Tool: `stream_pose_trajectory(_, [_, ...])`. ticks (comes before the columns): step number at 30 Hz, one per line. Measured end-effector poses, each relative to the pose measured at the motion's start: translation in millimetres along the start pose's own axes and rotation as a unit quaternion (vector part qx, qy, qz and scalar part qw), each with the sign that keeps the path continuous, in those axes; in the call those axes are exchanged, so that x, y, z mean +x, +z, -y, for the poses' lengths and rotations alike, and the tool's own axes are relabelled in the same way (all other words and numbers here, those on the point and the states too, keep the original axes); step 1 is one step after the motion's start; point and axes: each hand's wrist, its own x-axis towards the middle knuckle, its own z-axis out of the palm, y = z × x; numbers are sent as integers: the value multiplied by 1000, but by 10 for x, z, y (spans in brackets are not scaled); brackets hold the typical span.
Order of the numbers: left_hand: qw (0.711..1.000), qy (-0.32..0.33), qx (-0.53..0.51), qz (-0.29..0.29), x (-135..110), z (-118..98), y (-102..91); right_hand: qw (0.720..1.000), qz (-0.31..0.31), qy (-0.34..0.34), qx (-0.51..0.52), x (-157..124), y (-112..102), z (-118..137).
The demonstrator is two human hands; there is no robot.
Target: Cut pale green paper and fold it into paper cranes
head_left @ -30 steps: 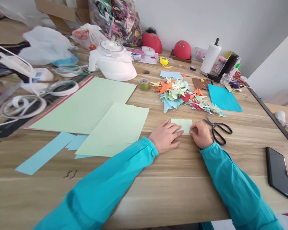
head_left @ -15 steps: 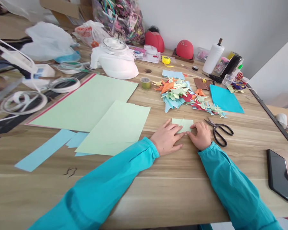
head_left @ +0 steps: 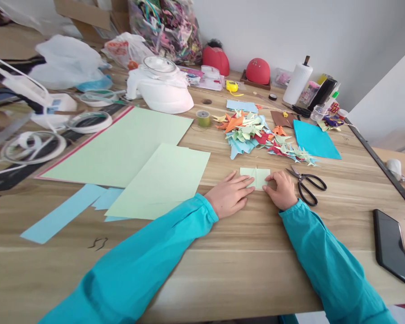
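A small pale green piece of paper with a crease down its middle lies flat on the table between my hands. My left hand rests on its left part with fingers stretched out. At the right edge, my right hand pinches the paper between thumb and curled fingers. Black-handled scissors lie just right of my right hand, blades partly apart. Beyond the paper is a heap of folded paper cranes in green, orange, blue and red.
Large green sheets and blue paper strips lie to the left. A turquoise sheet sits back right, a phone near the right edge. A thread spool, a yellow tape measure and white cable coils are farther off.
My left hand has slid slightly left across the green paper, uncovering more of its lower part. My right hand stays at the right edge. The view has shifted slightly.
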Motion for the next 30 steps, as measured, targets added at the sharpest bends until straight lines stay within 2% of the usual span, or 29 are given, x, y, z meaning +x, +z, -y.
stream_pose_trajectory(11, [998, -5, -55, -28, -4, 77, -20, 1000, 7, 9, 9, 9, -8, 5])
stream_pose_trajectory(21, [989, 26, -83, -117, -16, 183, 37, 1000, -14, -11, 15, 14, 20, -31])
stream_pose_trajectory(26, [977, -9, -22, -210, -14, 176, 50, 1000, -29, -1, 12, -8, 32, 7])
stream_pose_trajectory(30, [977, 40, 44, -206, 78, 127, 88, 999, -34, 1, 7, -25, 47, 27])
